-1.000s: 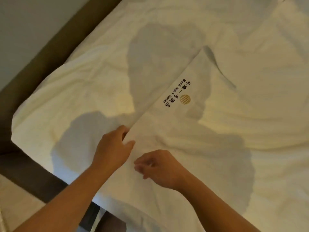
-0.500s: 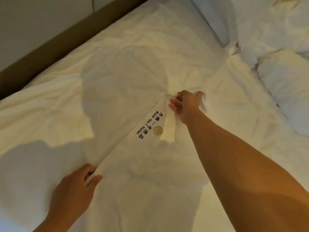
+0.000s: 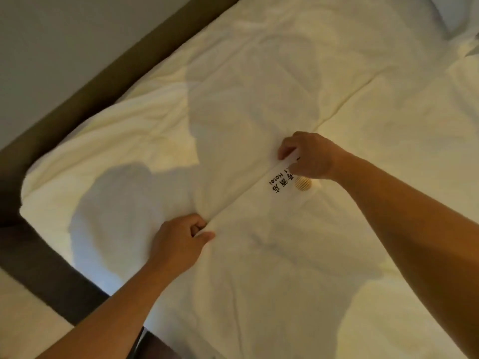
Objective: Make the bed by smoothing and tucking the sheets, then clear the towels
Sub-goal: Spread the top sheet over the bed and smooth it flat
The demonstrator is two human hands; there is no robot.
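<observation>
A white top sheet with a black hotel name and a gold round logo lies over the white bed. Its folded edge runs diagonally from lower left to upper right. My left hand pinches that edge near the bed's left corner, thumb on top. Farther along the same edge, my right hand pinches it just above the printed logo and covers part of the lettering. The edge is stretched straight between both hands.
A brown bed frame runs along the far left side against a grey wall. The dark frame corner sits at the lower left. A pillow edge shows at the top right. Pale floor lies below the corner.
My right hand has drawn back along the sheet edge to the logo and now pinches it. The left hand keeps its pinch. The view has shifted away from the pillows.
</observation>
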